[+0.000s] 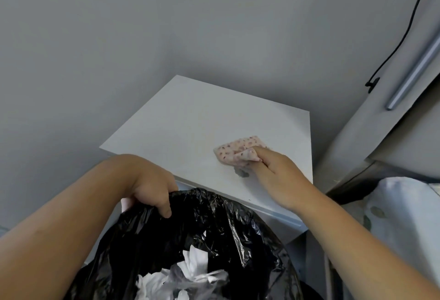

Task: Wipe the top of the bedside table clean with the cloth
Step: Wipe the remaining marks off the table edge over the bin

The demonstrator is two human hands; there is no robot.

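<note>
The white bedside table top [190,128] fills the middle of the head view, set against a grey wall. My right hand [278,176] presses a pink speckled cloth [238,151] flat on the table's right front part, fingers curled over the cloth's near edge. A small grey smudge or bit of dirt [241,173] lies on the top just beside my thumb. My left hand [152,190] grips the rim of a black bin bag [214,223] held against the table's front edge.
The bin bag holds crumpled white paper [190,273]. At right stands a grey cabinet with a long metal handle [414,68] and a black cable [404,33] hanging on the wall. White patterned bedding [404,209] lies at the lower right.
</note>
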